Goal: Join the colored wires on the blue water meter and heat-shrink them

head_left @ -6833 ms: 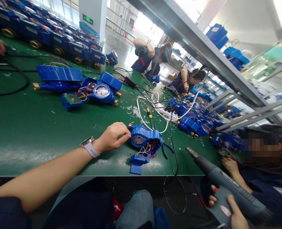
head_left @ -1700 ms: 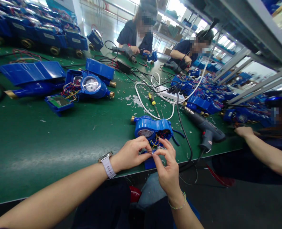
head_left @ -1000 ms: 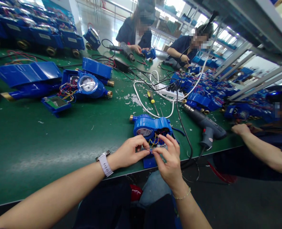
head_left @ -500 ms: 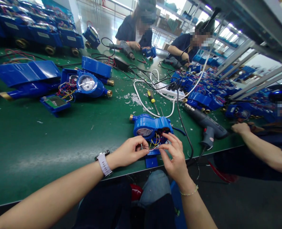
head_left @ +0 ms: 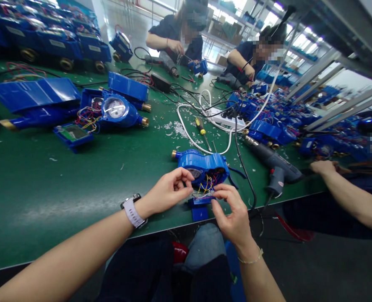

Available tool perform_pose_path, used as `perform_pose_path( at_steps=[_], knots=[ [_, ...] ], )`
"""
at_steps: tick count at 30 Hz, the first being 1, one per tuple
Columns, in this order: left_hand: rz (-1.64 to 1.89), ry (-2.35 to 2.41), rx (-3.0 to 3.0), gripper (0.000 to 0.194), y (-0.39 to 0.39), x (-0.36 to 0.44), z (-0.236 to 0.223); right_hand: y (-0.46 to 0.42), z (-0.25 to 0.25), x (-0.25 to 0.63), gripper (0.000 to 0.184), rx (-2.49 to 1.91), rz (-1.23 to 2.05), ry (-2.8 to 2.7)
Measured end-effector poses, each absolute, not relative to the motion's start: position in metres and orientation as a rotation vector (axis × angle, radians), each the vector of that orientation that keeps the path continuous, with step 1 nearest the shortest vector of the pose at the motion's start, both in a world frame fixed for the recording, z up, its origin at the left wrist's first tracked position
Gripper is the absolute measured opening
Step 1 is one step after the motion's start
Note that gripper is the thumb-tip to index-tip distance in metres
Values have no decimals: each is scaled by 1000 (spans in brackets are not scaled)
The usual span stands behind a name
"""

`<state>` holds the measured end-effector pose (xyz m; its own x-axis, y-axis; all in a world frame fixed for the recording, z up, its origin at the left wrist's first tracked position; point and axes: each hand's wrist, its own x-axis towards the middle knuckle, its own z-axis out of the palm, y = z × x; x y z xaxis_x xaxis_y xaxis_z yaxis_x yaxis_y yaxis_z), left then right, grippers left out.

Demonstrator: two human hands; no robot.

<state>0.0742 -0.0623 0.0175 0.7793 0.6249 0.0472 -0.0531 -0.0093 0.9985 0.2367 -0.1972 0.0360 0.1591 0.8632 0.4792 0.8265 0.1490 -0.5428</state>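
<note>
A blue water meter with a brass end stands on the bench in front of me, its wiring compartment facing me. Yellow and red wires run from it down to a small blue cover at the bench edge. My left hand is just left of the wires, fingers curled, with a gap between thumb and forefinger and nothing seen in it. On the right, my right hand has thumb and forefinger closed around thin wires at the cover's right end; the fingertips partly hide them.
A heat gun lies to the right, near a black cable. Beyond the meter are a yellow-black screwdriver and a white power strip. An opened meter sits left, stacked meters behind. Co-workers sit across and at right.
My left hand has come off the wires, moving slightly up and left as its fingers parted. My right hand has shifted slightly down and right. A co-worker across has raised a hand.
</note>
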Motion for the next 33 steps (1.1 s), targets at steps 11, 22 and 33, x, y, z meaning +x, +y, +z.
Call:
perform_pose_path(
  at_steps=[11,22,33],
  knots=[
    [350,365,1703,18,-57,70,18,-194,33,217,13,-1644,29,-1795],
    [559,286,1882,14,-69,74,16,-193,39,214,12,-1633,296,-1609],
    [630,228,1929,13,-78,77,8,-195,49,221,13,-1697,393,-1599]
  ],
)
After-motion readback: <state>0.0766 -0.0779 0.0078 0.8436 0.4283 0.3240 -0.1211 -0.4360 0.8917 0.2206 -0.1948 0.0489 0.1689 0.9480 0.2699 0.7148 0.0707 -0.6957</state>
